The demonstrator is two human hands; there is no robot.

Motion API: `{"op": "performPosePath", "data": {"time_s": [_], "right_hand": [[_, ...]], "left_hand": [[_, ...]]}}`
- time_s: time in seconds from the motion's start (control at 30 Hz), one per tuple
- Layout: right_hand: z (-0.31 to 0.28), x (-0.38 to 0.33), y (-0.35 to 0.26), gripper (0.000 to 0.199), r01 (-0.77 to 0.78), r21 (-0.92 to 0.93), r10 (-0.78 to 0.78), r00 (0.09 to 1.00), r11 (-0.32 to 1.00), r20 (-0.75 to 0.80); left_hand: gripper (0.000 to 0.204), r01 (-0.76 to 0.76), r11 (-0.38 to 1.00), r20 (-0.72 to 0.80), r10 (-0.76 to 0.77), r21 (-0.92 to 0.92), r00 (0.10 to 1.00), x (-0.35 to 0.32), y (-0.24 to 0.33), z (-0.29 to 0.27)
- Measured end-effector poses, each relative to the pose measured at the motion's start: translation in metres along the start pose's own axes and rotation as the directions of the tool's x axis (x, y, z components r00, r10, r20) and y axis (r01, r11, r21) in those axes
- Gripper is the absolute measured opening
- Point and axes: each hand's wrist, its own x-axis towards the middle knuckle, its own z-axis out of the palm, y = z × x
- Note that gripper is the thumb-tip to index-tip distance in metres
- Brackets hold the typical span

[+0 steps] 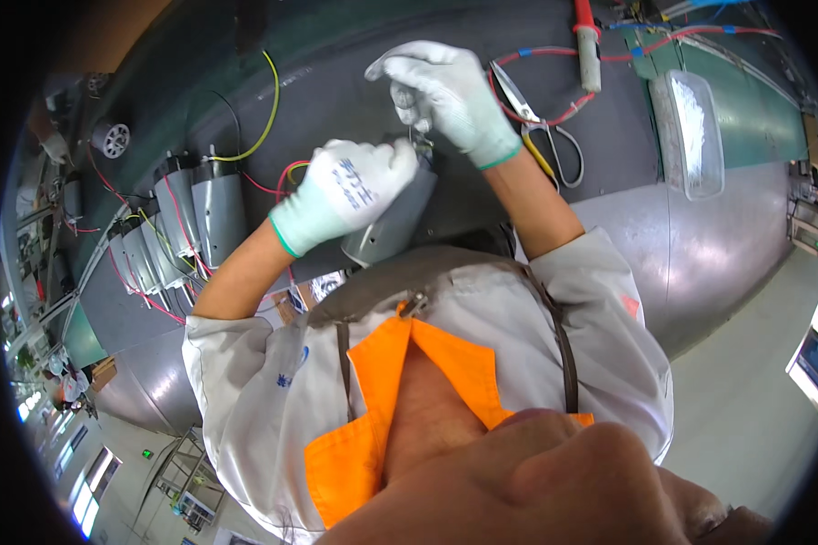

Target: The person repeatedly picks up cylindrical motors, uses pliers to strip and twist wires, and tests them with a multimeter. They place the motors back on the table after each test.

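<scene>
A grey cylindrical motor (395, 216) lies tilted on the dark bench right before me, its lower end near my apron. My left hand (354, 186), in a white glove with a green cuff, is closed at the motor's upper end. What its fingertips pinch is hidden. Small metal parts (421, 141) show at that end, between the two hands. Above them is my right hand (445, 95), gloved alike, its fingers bent and apart with nothing visible between them. Red and yellow-green wires (291, 173) pass behind my left wrist.
Several grey motors (218, 213) with leads stand at left, near a small wheel-like part (111, 139). Yellow-handled scissors (541, 127), a red-and-grey probe (588, 50) with a red cable, and a clear plastic box (695, 136) lie at right. Another person's gloved hand (56, 148) shows far left.
</scene>
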Motion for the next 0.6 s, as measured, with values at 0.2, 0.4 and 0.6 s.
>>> {"op": "performPosePath", "data": {"time_s": [0.2, 0.4, 0.6], "right_hand": [[-0.071, -0.116, 0.019, 0.026, -0.194, -0.963, -0.431, 0.864, 0.189, -0.259], [-0.079, -0.19, 0.072, 0.048, -0.247, -0.966, -0.37, 0.906, -0.075, -0.203], [-0.085, -0.223, 0.055, 0.074, -0.281, -0.87, -0.159, 0.915, 0.405, -0.37]], "left_hand": [[0.028, 0.194, 0.968, -0.188, -0.223, -0.159, 0.957, 0.003, -0.003, -0.015], [0.027, -0.273, 0.926, -0.24, 0.212, -0.26, 0.947, 0.045, -0.047, 0.016], [0.04, 0.34, -0.326, 0.438, -0.302, -0.882, 0.847, 0.035, -0.059, 0.016]]}}
